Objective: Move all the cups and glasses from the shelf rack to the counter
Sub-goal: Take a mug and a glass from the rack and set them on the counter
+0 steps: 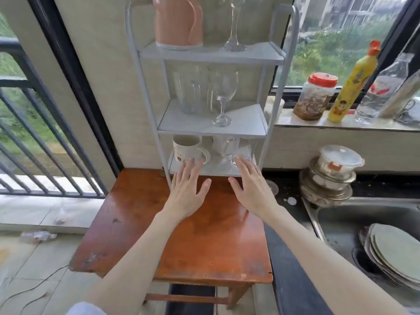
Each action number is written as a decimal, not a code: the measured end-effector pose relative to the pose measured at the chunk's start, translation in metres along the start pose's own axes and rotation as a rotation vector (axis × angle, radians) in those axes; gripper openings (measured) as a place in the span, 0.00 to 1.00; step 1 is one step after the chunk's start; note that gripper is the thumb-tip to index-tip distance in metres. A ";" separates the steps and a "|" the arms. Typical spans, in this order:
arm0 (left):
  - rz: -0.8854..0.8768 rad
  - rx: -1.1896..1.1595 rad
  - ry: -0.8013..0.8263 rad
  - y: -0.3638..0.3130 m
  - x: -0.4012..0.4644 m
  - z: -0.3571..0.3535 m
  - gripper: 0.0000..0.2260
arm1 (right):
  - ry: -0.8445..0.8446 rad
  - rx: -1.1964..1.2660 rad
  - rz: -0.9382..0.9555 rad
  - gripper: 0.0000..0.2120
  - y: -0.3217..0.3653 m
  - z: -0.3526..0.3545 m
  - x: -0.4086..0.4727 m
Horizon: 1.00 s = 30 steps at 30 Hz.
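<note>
A white shelf rack (276, 71) stands at the back of a wooden table (181, 235). Its bottom shelf holds a white printed mug (187, 147) on the left and a clear glass mug (241, 153) on the right, with another pale cup (219, 144) behind. The middle shelf carries a clear tumbler (187, 92) and a wine glass (223, 94). On top stand a pink jug (178, 21) and a tall stemmed glass (234, 26). My left hand (187, 192) is open, fingertips at the white mug. My right hand (252, 187) is open, fingertips at the glass mug.
A dark counter (286, 192) lies right of the table, with stacked lidded containers (329, 176) and a steel sink (354, 219) holding plates (395, 253). The windowsill bears a red-lidded jar (314, 96), a yellow bottle (352, 85) and a clear bottle (384, 87). A balcony railing (34, 133) is on the left.
</note>
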State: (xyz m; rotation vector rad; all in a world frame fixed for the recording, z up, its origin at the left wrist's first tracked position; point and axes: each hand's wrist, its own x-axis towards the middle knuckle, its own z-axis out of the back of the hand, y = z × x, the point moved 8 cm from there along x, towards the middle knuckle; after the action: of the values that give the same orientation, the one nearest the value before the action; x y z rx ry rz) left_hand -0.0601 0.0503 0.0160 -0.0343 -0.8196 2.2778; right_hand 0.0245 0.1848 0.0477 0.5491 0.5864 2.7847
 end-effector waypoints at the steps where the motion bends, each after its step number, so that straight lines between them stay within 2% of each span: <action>1: 0.021 -0.069 0.003 0.005 0.008 -0.004 0.27 | 0.000 0.096 -0.047 0.25 -0.005 -0.007 0.008; 5: 0.116 -0.337 0.009 0.024 0.037 -0.022 0.25 | 0.059 0.369 -0.232 0.21 -0.020 -0.035 0.038; 8: 0.165 -0.522 0.012 0.029 0.059 -0.029 0.24 | 0.012 0.553 -0.351 0.20 -0.027 -0.044 0.060; 12: 0.232 -0.768 0.039 0.033 0.078 -0.032 0.15 | -0.075 0.692 -0.340 0.12 -0.024 -0.049 0.079; 14: 0.325 -0.918 0.055 0.040 0.081 -0.035 0.14 | -0.129 0.756 -0.381 0.10 -0.029 -0.049 0.083; 17: 0.361 -1.053 0.062 0.039 0.084 -0.035 0.16 | -0.188 0.842 -0.423 0.08 -0.033 -0.049 0.086; 22: 0.376 -0.938 0.040 0.042 0.088 -0.035 0.10 | -0.214 0.797 -0.493 0.09 -0.033 -0.050 0.084; 28: 0.374 -0.860 -0.042 0.038 0.076 -0.033 0.16 | -0.183 0.760 -0.572 0.13 -0.038 -0.049 0.068; 30: 0.380 -0.806 -0.073 0.040 0.069 -0.031 0.18 | -0.158 0.788 -0.581 0.10 -0.038 -0.050 0.063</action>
State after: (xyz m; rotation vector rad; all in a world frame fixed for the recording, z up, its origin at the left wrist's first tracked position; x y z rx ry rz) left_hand -0.1289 0.0890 -0.0179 -0.5105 -1.8458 2.1256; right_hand -0.0467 0.2214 0.0088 0.5992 1.5286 1.8821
